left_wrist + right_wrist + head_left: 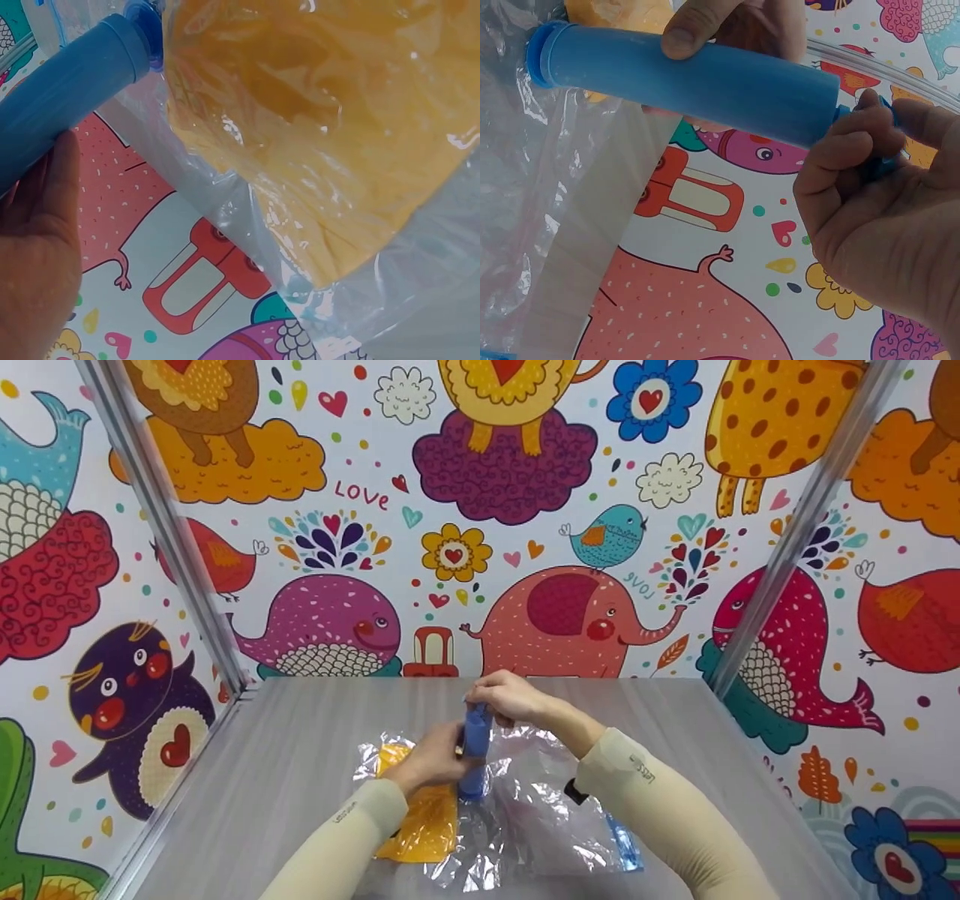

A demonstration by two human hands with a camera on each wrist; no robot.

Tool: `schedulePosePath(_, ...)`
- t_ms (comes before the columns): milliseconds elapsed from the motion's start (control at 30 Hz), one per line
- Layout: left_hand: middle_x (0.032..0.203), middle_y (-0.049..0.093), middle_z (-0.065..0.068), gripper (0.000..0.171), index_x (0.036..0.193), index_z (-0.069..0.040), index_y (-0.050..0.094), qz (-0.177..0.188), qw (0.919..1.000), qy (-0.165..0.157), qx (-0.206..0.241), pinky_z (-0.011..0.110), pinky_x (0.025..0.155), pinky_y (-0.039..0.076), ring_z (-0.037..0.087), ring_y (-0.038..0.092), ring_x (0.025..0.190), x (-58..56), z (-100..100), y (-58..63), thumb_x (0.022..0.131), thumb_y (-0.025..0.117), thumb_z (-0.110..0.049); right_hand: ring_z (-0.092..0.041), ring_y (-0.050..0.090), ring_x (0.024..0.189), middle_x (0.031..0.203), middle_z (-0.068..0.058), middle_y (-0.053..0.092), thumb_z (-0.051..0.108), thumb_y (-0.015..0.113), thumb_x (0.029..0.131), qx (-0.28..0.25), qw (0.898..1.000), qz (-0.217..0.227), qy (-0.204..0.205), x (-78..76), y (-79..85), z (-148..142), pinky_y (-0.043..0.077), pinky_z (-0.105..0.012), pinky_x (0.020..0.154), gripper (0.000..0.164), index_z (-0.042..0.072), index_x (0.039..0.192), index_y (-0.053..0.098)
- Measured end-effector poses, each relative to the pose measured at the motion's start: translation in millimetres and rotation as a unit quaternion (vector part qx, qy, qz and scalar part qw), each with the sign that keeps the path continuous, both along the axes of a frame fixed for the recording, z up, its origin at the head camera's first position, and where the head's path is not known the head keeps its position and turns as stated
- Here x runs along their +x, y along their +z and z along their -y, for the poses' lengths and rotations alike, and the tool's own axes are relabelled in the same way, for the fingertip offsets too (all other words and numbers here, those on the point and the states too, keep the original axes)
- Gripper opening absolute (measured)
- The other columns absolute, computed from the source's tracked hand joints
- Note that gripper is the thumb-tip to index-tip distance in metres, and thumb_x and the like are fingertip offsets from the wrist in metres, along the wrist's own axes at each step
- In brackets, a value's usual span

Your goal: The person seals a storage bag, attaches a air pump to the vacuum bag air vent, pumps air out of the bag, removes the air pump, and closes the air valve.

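Observation:
A blue hand pump [475, 739] stands on the clear plastic vacuum bag [562, 825], its lower end at the bag's round blue valve [148, 30]. My left hand [431, 757] grips the pump's barrel, thumb along one side in the right wrist view. Up at the top end, my right hand [885, 180] has its fingers curled round the pump's handle, close to the barrel, hiding most of it. Folded orange cloth [300, 112] lies inside the bag, on the left half in the head view. The plastic around it looks wrinkled and shiny.
The bag spreads over a grey wood-grain table [277, 780]. A blue strip [624, 844] runs along the bag's right edge. Behind the table stands a wall with printed cartoon animals [570, 622], and metal posts [180, 547] rise at both back corners.

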State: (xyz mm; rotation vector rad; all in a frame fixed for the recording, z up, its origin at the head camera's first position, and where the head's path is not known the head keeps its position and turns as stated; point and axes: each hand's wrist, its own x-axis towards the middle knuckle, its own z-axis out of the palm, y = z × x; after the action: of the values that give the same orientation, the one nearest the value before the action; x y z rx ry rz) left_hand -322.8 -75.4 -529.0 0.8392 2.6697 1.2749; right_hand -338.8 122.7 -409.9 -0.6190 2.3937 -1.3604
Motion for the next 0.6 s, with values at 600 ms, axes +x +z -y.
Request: schedulePosePath(600,0.139,0.079,0.018,0.038,0.132,-0.011,0.069,0.034,0.9991,0.021,-0.015,0.062,0.114,0.062,0.041,0.076,0.130,4.0,-3.5,1.6,0.098,0.083,-0.021,-0.011,0.039,0.051,0.060,0.007,0.051,0.021,0.063,0.108,-0.069,0.994,-0.061,-0.051,12.0,124.8,-18.4,0.038,-0.022,0.049,0.032,0.004,0.084,0.076)
